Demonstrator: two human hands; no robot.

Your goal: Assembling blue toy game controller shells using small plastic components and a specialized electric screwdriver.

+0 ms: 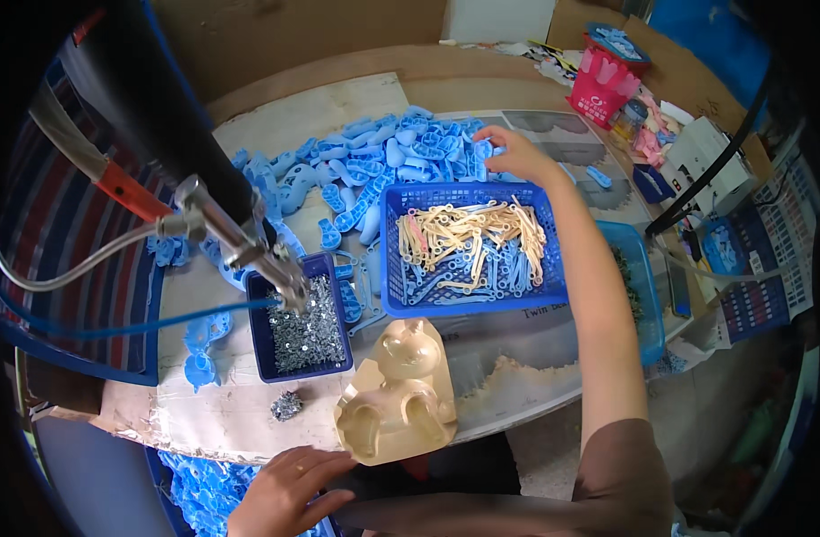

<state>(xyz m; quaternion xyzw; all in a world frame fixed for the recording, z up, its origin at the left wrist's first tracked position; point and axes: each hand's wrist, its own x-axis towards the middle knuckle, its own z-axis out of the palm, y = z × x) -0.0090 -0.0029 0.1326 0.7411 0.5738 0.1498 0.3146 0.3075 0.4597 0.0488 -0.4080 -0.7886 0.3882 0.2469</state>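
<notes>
My right hand (pixel 520 157) reaches to the right end of a heap of light-blue moulded plastic parts (pixel 419 143). Its thumb and fingers close round one blue plastic part (pixel 480 161) there. Low at the table's front edge, my left hand (pixel 293 488) has its fingers stretched out and the thumb apart, with nothing in it. Its fingertips lie beside the lower left edge of a beige, bear-shaped plastic shell (pixel 408 394), which overhangs the edge. Behind the shell, a blue basket (pixel 472 304) holds cream, pink and blue looped plastic links (pixel 472 237).
A dark-blue bin (pixel 265 358) of small metal pieces stands below a metal tool nozzle (pixel 280 273) on a black arm. A clump of metal pieces (pixel 286 405) lies in front. On the right are a translucent blue tub (pixel 651 331) and a pink bag (pixel 602 85). More blue parts (pixel 204 488) sit below the table.
</notes>
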